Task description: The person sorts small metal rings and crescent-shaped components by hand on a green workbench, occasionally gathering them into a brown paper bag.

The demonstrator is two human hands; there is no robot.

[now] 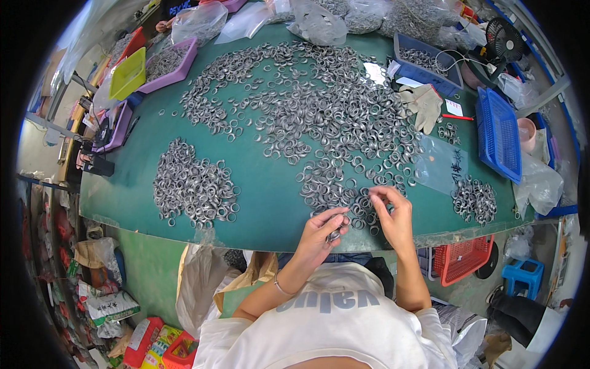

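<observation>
Many grey metal rings (344, 101) lie spread over a green table (261, 203). Several rings (334, 236) sit in the curled fingers of my left hand (318, 237), just above the table's front edge. To its right, my right hand (396, 216) hovers at the near end of the ring spread. Its thumb and forefinger are bent toward each other; whether a ring is between them is too small to make out. A separate heap of rings (193, 184) lies at the left, and a smaller one (474, 201) at the right.
Blue baskets (499, 135), a blue bin of rings (424, 58), a work glove (423, 106) and a red pen (458, 117) occupy the right side. Pink (178, 74) and yellow-green trays (128, 74) stand far left. Filled plastic bags (316, 24) line the back, near another person's hand (163, 26).
</observation>
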